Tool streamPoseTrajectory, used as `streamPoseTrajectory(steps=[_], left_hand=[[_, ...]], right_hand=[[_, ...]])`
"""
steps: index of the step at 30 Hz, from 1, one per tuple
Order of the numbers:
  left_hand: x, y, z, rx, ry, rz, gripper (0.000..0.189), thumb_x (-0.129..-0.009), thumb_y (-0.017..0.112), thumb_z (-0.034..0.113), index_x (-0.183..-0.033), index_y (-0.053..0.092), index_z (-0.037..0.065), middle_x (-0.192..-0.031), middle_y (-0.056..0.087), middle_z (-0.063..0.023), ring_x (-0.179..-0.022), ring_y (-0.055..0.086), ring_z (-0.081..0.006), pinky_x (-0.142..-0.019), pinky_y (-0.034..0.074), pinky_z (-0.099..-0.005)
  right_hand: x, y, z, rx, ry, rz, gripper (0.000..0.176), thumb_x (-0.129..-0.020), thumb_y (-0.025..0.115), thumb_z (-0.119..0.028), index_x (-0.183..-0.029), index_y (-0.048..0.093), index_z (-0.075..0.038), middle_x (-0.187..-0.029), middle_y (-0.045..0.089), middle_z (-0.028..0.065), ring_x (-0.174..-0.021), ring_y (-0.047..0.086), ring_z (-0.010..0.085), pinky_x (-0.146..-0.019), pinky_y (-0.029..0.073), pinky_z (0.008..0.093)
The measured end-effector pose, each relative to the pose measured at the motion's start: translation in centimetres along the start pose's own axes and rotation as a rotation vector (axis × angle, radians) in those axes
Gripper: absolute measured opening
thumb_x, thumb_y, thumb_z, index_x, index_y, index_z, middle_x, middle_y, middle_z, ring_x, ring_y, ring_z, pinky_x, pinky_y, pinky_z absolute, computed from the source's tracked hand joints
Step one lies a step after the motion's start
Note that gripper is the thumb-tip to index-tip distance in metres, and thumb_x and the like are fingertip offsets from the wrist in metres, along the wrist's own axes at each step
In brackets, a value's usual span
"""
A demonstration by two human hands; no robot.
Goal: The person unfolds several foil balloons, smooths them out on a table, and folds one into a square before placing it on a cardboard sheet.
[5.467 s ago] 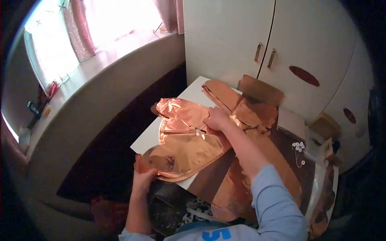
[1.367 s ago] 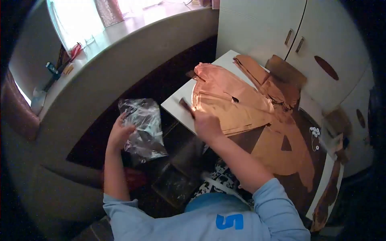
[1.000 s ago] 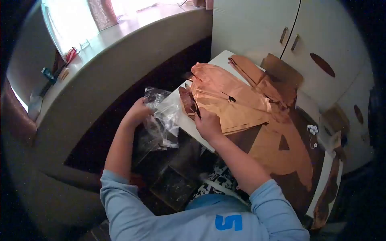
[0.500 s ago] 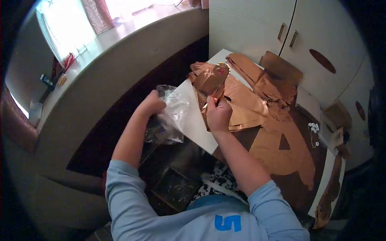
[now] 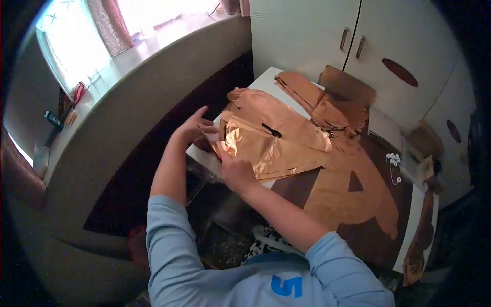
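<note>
My right hand (image 5: 238, 173) is closed on the near left edge of a flat, shiny copper-coloured foil balloon (image 5: 294, 146), which lies folded on the table. A small dark slot shows near its middle. Just left of that edge is my left hand (image 5: 194, 129), its fingers apart and their tips close to the foil. Below both hands, at the table's edge, is a crinkled clear plastic bag (image 5: 205, 168), partly hidden by my right hand. A flat copper-coloured letter A (image 5: 335, 197) with a triangular hole lies on the right.
More folded copper-coloured foil (image 5: 340, 110) lies at the back of the table (image 5: 267, 75). Small white rounds on a string (image 5: 394, 162) are at the right. White cupboard doors (image 5: 307, 30) stand behind, and a curved ledge (image 5: 153, 53) runs along the left.
The crumpled foil that my right hand held up is now down and spread flatter. My right hand has moved left and nearer, close to my left hand. The clear bag has dropped lower.
</note>
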State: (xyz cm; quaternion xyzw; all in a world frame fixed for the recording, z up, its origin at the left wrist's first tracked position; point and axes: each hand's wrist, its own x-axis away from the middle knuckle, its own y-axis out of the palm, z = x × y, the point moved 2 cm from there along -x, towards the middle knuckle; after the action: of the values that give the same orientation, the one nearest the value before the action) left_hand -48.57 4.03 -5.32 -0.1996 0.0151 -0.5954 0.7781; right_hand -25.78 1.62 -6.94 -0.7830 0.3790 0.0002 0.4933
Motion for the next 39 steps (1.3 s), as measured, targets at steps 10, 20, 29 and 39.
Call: streamPoseTrajectory(steps=[10,20,29,39], left_hand=[[9.2,-3.2,3.5,-0.165,0.149,0.403,0.056,-0.091,0.064,0.026,-0.136,0.047,-0.002,-0.127,0.059,-0.0191,-0.115,0.058,-0.0254,-0.098,0.045,-0.0358],[10.3,6.6,6.4,-1.158,0.108,0.49,0.087,-0.082,0.055,0.067,-0.141,0.041,0.006,-0.131,0.055,-0.0214,-0.123,0.052,-0.0367,-0.107,0.035,-0.0466],[2.6,6.3,2.6,-0.659,0.012,0.085,0.077,-0.07,0.073,0.045,-0.134,0.05,0.009,-0.119,0.063,-0.0196,-0.111,0.061,-0.0359,-0.095,0.048,-0.0431],[5.3,7.2,4.9,-0.885,0.202,0.172,0.086,-0.077,0.067,0.05,-0.144,0.035,0.005,-0.12,0.061,-0.023,-0.112,0.058,-0.0399,-0.095,0.046,-0.0453]], right_hand=[[0.0,-11.2,6.9,-0.053,0.041,-0.135,0.033,-0.083,0.066,-0.036,-0.085,0.063,-0.003,-0.08,0.064,0.0161,-0.077,0.062,0.0351,-0.072,0.049,0.0447],[0.9,-14.3,19.1,0.371,0.403,-0.202,0.057,-0.087,0.057,-0.038,-0.134,0.049,-0.007,-0.141,0.043,0.0225,-0.134,0.035,0.0396,-0.11,0.031,0.0481],[2.1,-12.8,16.1,0.296,0.422,-0.314,0.07,-0.086,0.056,-0.048,-0.142,0.041,-0.01,-0.153,0.027,0.0224,-0.139,0.027,0.0428,-0.112,0.026,0.0537],[2.1,-15.4,19.7,0.354,0.52,-0.202,0.062,-0.086,0.058,-0.042,-0.135,0.047,-0.006,-0.141,0.041,0.0198,-0.132,0.036,0.0401,-0.111,0.027,0.0497]])
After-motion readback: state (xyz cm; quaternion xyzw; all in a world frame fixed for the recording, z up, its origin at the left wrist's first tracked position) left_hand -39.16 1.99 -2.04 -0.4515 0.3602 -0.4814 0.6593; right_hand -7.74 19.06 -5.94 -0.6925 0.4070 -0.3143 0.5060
